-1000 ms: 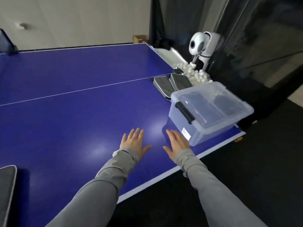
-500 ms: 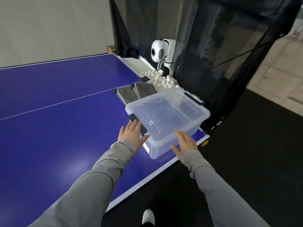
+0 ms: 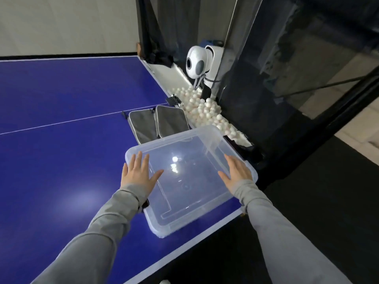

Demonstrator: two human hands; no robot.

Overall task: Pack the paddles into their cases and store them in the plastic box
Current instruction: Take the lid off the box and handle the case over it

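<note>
Both flat hands, left hand (image 3: 137,175) and right hand (image 3: 236,171), rest on clear plastic box (image 3: 190,214).

Clear lidded box (image 3: 190,181) on blue table (image 3: 61,140), near right corner. Left hand (image 3: 139,177) and right hand (image 3: 235,171) flat on lid, fingers straight. Two grey cases (image 3: 158,124) just beyond box. White balls (image 3: 205,111) far right.
</note>
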